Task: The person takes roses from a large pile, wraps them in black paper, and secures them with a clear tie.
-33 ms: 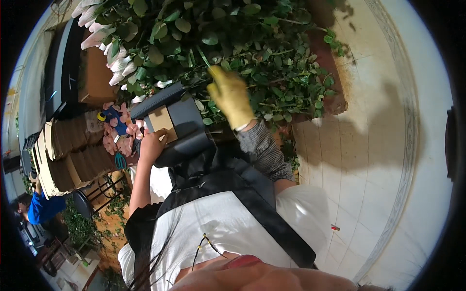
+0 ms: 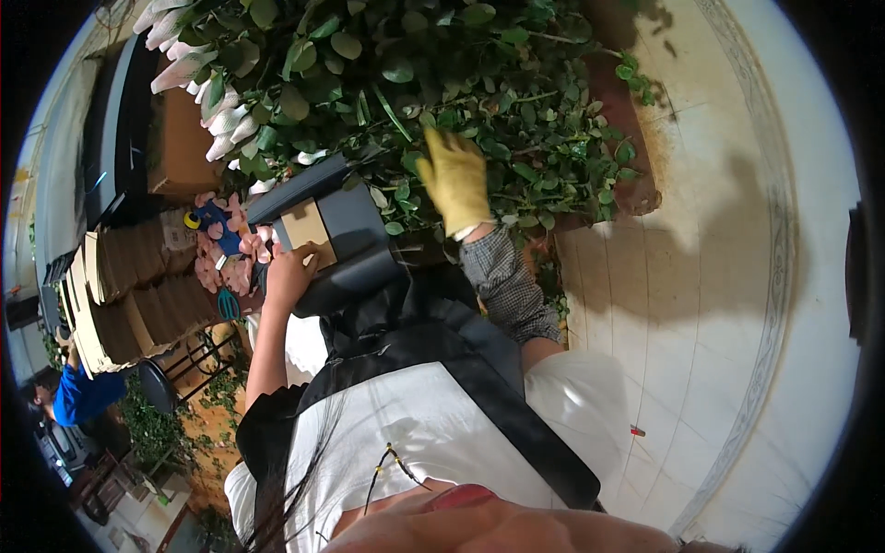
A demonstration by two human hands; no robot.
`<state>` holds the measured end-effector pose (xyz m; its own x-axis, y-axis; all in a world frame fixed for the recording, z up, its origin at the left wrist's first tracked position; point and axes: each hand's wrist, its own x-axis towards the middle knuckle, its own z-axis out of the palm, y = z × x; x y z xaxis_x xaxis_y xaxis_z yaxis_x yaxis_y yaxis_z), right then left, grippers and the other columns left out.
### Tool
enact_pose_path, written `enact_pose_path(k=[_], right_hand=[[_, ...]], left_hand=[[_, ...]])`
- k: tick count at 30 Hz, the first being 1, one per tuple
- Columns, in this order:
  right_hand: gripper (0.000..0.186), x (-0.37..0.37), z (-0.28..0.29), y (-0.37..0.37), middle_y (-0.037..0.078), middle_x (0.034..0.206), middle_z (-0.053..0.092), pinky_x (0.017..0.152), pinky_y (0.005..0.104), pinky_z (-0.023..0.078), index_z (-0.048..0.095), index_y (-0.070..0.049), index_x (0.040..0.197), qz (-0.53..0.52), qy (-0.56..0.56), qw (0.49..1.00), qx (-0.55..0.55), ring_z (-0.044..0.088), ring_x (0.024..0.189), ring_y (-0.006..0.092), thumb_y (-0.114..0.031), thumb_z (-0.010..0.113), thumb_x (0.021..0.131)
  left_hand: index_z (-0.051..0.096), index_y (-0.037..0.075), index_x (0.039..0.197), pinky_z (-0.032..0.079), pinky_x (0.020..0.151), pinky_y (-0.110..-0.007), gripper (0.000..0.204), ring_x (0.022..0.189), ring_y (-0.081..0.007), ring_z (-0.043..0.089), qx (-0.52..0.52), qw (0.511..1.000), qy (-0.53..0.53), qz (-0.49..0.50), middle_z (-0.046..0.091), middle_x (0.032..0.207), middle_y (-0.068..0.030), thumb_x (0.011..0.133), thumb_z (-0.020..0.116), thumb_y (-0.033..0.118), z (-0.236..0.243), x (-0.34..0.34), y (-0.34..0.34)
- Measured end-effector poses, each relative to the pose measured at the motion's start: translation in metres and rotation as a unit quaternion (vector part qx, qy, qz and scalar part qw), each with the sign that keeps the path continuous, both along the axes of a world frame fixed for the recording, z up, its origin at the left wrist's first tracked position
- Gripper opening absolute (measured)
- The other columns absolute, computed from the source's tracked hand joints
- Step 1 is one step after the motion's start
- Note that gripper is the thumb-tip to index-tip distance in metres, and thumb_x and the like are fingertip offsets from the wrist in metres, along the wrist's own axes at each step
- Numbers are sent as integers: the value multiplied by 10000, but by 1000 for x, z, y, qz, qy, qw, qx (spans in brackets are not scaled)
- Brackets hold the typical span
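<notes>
My left hand (image 2: 291, 276) is bare, its fingers closed on the near edge of a small brown cardboard piece (image 2: 307, 226). That piece lies on a dark grey folded sheet or tray (image 2: 359, 226) in front of my apron. My right hand (image 2: 456, 180) wears a yellow glove, slightly blurred, fingers apart and nothing visible in it. It hovers over the near side of a heap of leafy green stems (image 2: 525, 120), close to a bright green stem (image 2: 395, 115). Pale pink flower heads (image 2: 221, 124) in white netting stick out at the heap's left end.
Left of the dark sheet lie pink petals (image 2: 238, 275), a blue object (image 2: 219, 229), a yellow round item (image 2: 192, 220) and teal-handled scissors (image 2: 228, 304). Stacks of brown cardboard (image 2: 147, 318) stand beyond. A black stool (image 2: 157, 385) and a person in blue (image 2: 88, 394) are farther left.
My gloved right hand has moved a little to the right and back from the bright green stem, which it was touching or nearly touching. My left hand stays put.
</notes>
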<state>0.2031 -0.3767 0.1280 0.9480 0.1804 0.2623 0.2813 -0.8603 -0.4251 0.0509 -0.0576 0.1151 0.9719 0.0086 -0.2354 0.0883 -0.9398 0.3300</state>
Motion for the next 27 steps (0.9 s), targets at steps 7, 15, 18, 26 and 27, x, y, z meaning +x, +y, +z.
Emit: enact_pose_path(k=[7, 15, 18, 26, 27], right_hand=[[428, -16, -37, -38, 181, 1095, 749, 930, 474, 530, 692, -42, 1237, 37, 116, 985, -122, 701, 1066, 340, -362, 666, 954], [348, 72, -26, -24, 177, 1002, 733, 859, 441, 563, 698, -75, 1178, 127, 53, 970, -201, 705, 1012, 350, -249, 712, 877], [221, 89, -34, -11, 172, 1023, 733, 888, 440, 561, 727, -56, 1015, 145, 44, 978, -145, 700, 1039, 354, -127, 690, 809], [235, 88, 24, -43, 166, 1127, 741, 884, 452, 574, 745, -79, 1089, 188, -66, 954, 225, 713, 985, 366, -34, 713, 861], [255, 87, 23, -43, 161, 1112, 743, 894, 434, 575, 726, -77, 1157, 203, -3, 950, 239, 712, 980, 374, -84, 705, 903]], left_hand=[[761, 149, 1091, 576, 711, -463, 236, 765, -375, 718, 13, 1000, -19, 8, 736, 813, -177, 949, 669, 313, -6, -3, -7], [749, 141, 1073, 578, 709, -461, 225, 766, -371, 720, 11, 999, 23, 25, 729, 803, -180, 945, 668, 308, 5, 1, -13], [748, 140, 1055, 578, 712, -461, 215, 765, -371, 720, 28, 999, 24, 5, 726, 792, -180, 940, 674, 307, 7, 0, -15], [716, 103, 1122, 545, 717, -465, 232, 712, -389, 694, 25, 999, 14, -18, 698, 733, -199, 951, 678, 254, 0, 2, -10], [719, 85, 1116, 530, 781, -463, 244, 746, -389, 698, 23, 999, 16, -26, 703, 746, -203, 951, 676, 260, -2, 3, -9]])
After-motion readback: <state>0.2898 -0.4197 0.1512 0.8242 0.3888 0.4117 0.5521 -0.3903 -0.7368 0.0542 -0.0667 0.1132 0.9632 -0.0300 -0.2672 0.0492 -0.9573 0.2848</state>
